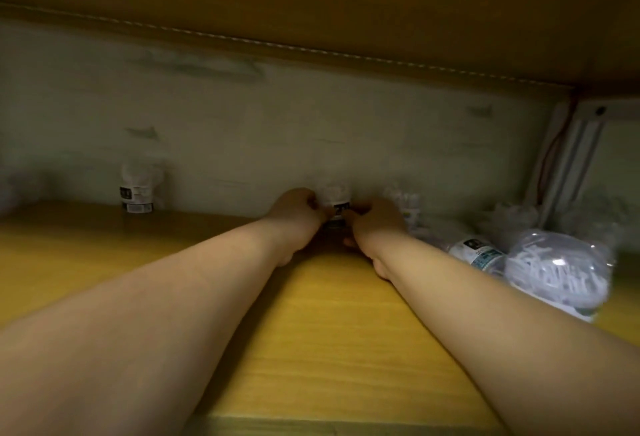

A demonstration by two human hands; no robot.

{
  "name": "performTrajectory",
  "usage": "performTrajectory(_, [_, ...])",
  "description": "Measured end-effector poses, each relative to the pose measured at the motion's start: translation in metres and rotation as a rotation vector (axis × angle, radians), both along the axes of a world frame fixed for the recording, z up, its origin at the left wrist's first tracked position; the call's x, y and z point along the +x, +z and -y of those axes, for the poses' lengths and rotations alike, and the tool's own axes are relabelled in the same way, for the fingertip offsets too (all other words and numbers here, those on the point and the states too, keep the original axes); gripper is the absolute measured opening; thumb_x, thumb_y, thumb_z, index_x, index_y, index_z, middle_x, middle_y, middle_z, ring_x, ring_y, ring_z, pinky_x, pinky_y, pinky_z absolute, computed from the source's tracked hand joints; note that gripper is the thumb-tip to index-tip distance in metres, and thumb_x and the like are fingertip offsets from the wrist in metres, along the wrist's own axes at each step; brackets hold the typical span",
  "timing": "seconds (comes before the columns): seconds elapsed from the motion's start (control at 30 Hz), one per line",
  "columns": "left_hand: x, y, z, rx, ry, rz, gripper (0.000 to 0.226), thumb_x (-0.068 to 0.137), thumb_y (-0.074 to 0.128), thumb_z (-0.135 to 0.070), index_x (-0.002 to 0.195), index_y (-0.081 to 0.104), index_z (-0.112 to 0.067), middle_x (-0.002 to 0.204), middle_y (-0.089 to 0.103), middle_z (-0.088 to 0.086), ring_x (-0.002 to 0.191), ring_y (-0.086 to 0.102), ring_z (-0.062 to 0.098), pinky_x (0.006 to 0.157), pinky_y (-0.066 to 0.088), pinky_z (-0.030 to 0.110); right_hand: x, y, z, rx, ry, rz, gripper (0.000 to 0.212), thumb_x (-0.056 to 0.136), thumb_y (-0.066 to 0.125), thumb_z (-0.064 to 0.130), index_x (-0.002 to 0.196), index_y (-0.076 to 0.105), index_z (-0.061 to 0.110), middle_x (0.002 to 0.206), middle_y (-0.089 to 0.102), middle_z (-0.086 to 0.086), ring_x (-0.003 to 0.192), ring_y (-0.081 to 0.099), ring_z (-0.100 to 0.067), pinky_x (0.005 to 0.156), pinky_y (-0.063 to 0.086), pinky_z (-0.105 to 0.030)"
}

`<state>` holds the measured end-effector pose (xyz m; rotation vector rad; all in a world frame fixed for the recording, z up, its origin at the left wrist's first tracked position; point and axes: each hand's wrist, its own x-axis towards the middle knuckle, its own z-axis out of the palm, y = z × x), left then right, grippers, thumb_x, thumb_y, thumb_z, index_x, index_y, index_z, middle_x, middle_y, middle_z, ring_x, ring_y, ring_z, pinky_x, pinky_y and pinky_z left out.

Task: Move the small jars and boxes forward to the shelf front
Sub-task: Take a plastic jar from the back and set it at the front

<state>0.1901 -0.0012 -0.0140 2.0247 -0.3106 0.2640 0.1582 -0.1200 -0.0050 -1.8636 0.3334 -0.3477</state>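
Observation:
Both my arms reach deep into a wooden shelf (104, 255). At the back wall stands a small white jar (335, 200) with a dark label. My left hand (294, 213) closes on its left side and my right hand (374, 224) on its right side, so its lower part is hidden. Another small jar (136, 189) stands upright at the back left. A third white jar (407, 205) stands just right of my right hand. The picture is dim and blurred.
To the right lie plastic-wrapped packs: a clear jar of white pieces on its side (554, 272) and a labelled bottle (476, 252). The board above (311, 12) hangs low. A white bracket with a red wire (568, 158) runs down the right corner.

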Motion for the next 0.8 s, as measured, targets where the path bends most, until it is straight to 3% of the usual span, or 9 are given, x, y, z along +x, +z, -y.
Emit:
performTrajectory(0.13, [0.005, -0.001, 0.001, -0.038, -0.021, -0.01, 0.019, 0.095, 0.063, -0.032, 0.107, 0.071, -0.02, 0.098, 0.071, 0.002, 0.085, 0.064, 0.018, 0.063, 0.046, 0.026, 0.002, -0.001, 0.003, 0.06, 0.013, 0.062, 0.012, 0.101, 0.057, 0.015, 0.113, 0.057, 0.014, 0.096, 0.062, -0.004, 0.065, 0.063, -0.014, 0.082, 0.061, -0.043])
performTrajectory(0.3, [0.003, 0.0, 0.004, -0.12, -0.005, -0.042, 0.017, 0.093, 0.065, -0.031, 0.097, 0.073, -0.016, 0.092, 0.071, 0.005, 0.081, 0.065, 0.02, 0.063, 0.048, 0.028, 0.001, -0.005, 0.001, 0.023, 0.058, 0.11, 0.025, 0.103, 0.053, 0.018, 0.127, 0.058, 0.013, 0.116, 0.063, -0.006, 0.076, 0.063, -0.013, 0.056, 0.056, -0.019])
performTrajectory(0.4, [-0.015, 0.005, 0.001, -0.119, -0.02, -0.107, 0.016, 0.093, 0.067, -0.029, 0.09, 0.069, -0.014, 0.088, 0.067, 0.008, 0.074, 0.059, 0.02, 0.059, 0.042, 0.028, -0.018, -0.002, -0.004, 0.001, 0.069, 0.09, 0.024, 0.102, 0.053, 0.024, 0.121, 0.06, 0.012, 0.113, 0.065, -0.005, 0.088, 0.067, -0.021, 0.078, 0.06, -0.031])
performTrajectory(0.5, [-0.037, 0.017, -0.002, -0.075, -0.09, -0.163, 0.014, 0.089, 0.071, -0.025, 0.097, 0.069, -0.014, 0.101, 0.07, 0.011, 0.091, 0.064, 0.027, 0.077, 0.052, 0.033, -0.04, 0.002, 0.001, -0.053, 0.084, 0.051, 0.028, 0.098, 0.057, 0.027, 0.117, 0.066, 0.008, 0.109, 0.07, -0.015, 0.097, 0.068, -0.031, 0.091, 0.057, -0.048])
performTrajectory(0.57, [-0.057, 0.023, -0.004, -0.033, -0.147, -0.156, 0.017, 0.088, 0.073, -0.023, 0.102, 0.07, -0.014, 0.106, 0.07, 0.013, 0.092, 0.063, 0.026, 0.08, 0.05, 0.035, -0.068, 0.007, 0.005, -0.038, 0.107, 0.025, 0.026, 0.098, 0.059, 0.024, 0.116, 0.065, 0.006, 0.109, 0.07, -0.016, 0.088, 0.066, -0.025, 0.089, 0.056, -0.044])
performTrajectory(0.67, [-0.09, 0.025, -0.003, 0.002, -0.135, -0.084, 0.018, 0.089, 0.072, -0.024, 0.101, 0.07, -0.011, 0.094, 0.071, 0.011, 0.079, 0.062, 0.022, 0.07, 0.052, 0.031, -0.105, 0.01, 0.017, 0.02, 0.134, 0.07, 0.025, 0.094, 0.067, 0.026, 0.114, 0.066, 0.012, 0.102, 0.07, -0.009, 0.083, 0.061, -0.019, 0.086, 0.056, -0.041])
performTrajectory(0.8, [-0.13, 0.013, -0.001, -0.094, -0.117, -0.17, 0.028, 0.087, 0.075, -0.026, 0.107, 0.072, -0.006, 0.099, 0.076, 0.011, 0.097, 0.074, 0.026, 0.093, 0.058, 0.041, -0.151, 0.003, 0.031, 0.053, 0.163, 0.064, 0.021, 0.095, 0.066, 0.022, 0.114, 0.068, 0.014, 0.099, 0.07, -0.005, 0.088, 0.065, -0.017, 0.089, 0.057, -0.039])
